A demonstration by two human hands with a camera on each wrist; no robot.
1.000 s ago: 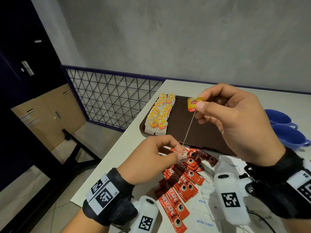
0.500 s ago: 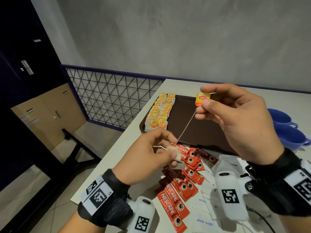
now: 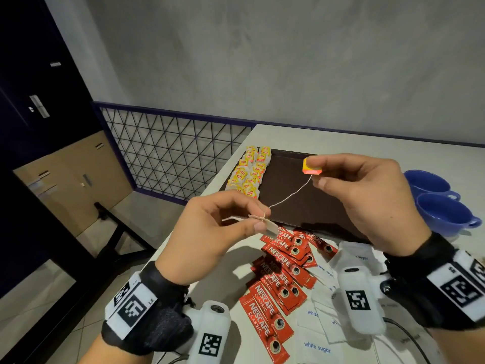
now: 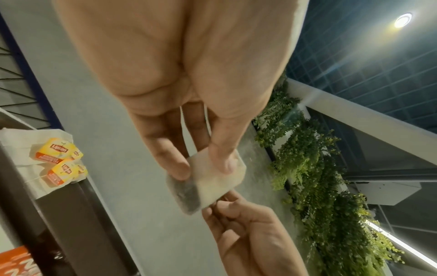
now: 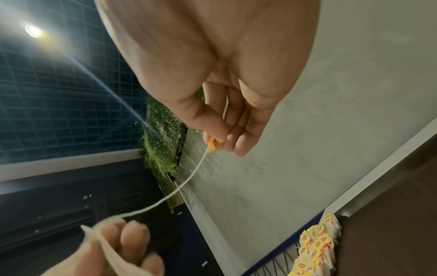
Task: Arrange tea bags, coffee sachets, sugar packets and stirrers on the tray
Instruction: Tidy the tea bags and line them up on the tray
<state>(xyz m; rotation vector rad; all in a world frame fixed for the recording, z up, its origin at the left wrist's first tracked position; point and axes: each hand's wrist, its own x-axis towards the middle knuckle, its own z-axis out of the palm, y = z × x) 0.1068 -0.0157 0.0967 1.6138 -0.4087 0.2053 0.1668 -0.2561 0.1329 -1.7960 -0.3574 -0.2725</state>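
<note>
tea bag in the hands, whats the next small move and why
Probably carry it over to the tray and lay it beside the tea bag rows. The left hand pinches the tea bag, the right hand pinches its tag, the string hangs slack between them.

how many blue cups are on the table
2: both at the table's right edge beside the tray, one blue cup farther back, the other nearer. More may sit out of frame.

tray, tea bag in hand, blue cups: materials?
Tray: dark brown, matte with a raised rim, likely moulded plastic. Tea bag: thin translucent filter paper, dark leaf showing through, cotton-like string, glossy card tag. Blue cups: glossy, smooth, ceramic or plastic; cannot tell which.
</note>
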